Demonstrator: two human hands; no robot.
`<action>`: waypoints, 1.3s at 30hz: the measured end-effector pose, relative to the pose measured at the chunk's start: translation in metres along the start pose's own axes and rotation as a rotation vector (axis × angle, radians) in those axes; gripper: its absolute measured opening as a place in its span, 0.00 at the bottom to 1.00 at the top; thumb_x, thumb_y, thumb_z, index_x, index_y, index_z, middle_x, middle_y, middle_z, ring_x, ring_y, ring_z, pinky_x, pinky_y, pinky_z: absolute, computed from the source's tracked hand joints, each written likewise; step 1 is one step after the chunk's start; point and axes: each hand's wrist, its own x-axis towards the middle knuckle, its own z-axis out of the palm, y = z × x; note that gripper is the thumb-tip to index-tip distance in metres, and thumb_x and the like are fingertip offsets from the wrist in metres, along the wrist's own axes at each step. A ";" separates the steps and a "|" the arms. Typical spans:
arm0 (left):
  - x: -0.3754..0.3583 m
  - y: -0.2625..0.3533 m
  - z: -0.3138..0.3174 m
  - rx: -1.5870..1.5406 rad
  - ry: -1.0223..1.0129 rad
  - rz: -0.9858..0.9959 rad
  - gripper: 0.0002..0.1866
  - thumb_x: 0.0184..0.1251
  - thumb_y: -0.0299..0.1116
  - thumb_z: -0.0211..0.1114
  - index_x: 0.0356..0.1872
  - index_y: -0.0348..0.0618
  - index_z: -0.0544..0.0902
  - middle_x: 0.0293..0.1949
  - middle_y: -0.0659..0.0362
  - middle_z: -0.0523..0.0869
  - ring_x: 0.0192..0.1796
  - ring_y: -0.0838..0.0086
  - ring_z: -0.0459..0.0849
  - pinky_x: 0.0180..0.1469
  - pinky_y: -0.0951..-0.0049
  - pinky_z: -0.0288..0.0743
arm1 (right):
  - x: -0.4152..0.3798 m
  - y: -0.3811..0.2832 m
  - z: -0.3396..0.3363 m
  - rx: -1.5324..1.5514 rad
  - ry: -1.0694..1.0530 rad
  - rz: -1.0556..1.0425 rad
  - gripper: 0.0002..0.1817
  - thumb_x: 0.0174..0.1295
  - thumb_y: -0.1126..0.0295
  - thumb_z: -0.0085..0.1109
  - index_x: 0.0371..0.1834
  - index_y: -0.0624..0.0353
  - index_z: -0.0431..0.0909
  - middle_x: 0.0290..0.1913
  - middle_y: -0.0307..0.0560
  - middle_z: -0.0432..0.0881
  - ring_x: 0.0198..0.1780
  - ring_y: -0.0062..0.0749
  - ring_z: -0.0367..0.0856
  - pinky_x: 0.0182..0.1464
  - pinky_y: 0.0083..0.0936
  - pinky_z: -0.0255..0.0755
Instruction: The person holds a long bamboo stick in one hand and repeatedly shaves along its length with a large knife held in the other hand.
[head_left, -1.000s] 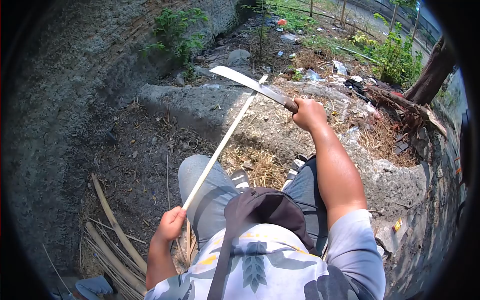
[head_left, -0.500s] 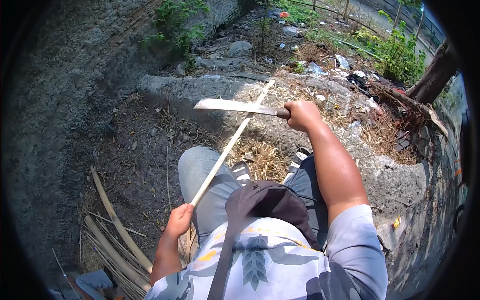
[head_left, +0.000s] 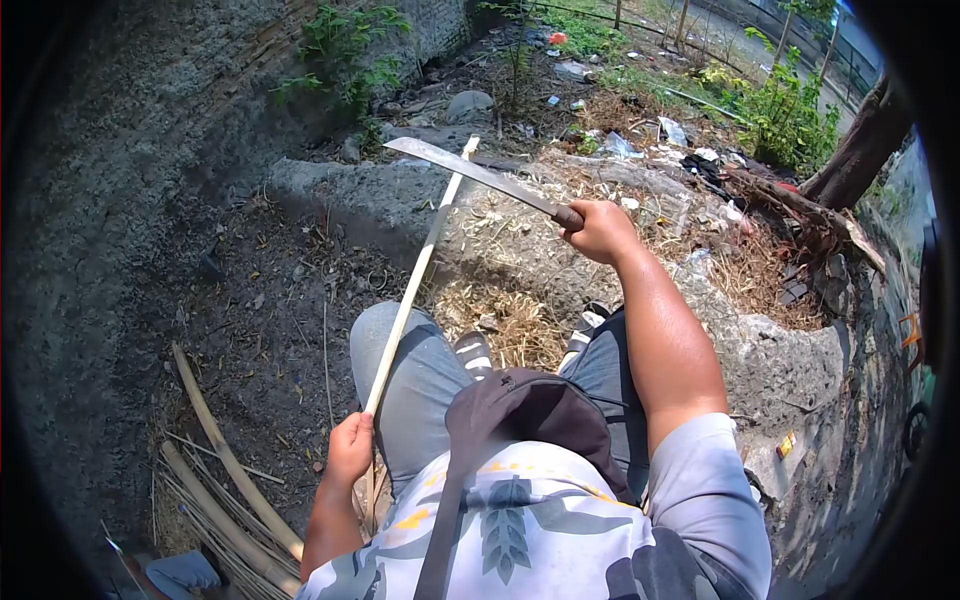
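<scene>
My left hand is closed around the lower end of a long pale bamboo strip, which slants up and away across my left thigh toward the concrete ledge. In my right hand is a machete, gripped by its dark handle. The blade points left and upward, its far part overlapping the strip near the strip's upper end in this view. Fingers of both hands are wrapped round what they hold.
Bamboo poles and thin strips lie at lower left, near another person's leg. A rough wall rises on the left. Dry shavings cover the ground by my feet. A tree trunk leans at upper right, amid litter.
The bamboo strip's far end has swung left and now stands steeper. The machete has tilted, its tip rising from nearly level. My left hand has shifted slightly left.
</scene>
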 end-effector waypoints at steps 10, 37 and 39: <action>0.020 0.012 -0.014 0.032 -0.027 0.065 0.24 0.88 0.47 0.53 0.30 0.40 0.77 0.20 0.65 0.76 0.25 0.80 0.75 0.28 0.70 0.69 | -0.011 -0.019 -0.010 -0.102 0.032 -0.140 0.09 0.57 0.61 0.68 0.40 0.47 0.87 0.38 0.52 0.90 0.45 0.55 0.89 0.49 0.50 0.81; 0.165 0.043 -0.025 -0.186 -0.416 0.119 0.16 0.84 0.36 0.57 0.33 0.39 0.80 0.20 0.67 0.77 0.23 0.83 0.73 0.25 0.75 0.67 | -0.029 -0.006 -0.007 0.071 0.117 0.207 0.20 0.61 0.45 0.74 0.43 0.48 0.89 0.35 0.51 0.89 0.40 0.53 0.88 0.43 0.44 0.79; 0.154 0.035 -0.020 -0.221 -0.391 0.101 0.16 0.84 0.37 0.58 0.32 0.39 0.80 0.20 0.67 0.77 0.23 0.84 0.73 0.25 0.75 0.66 | -0.033 -0.010 -0.008 0.067 0.101 0.207 0.20 0.61 0.45 0.74 0.43 0.48 0.89 0.35 0.52 0.89 0.40 0.54 0.88 0.43 0.44 0.79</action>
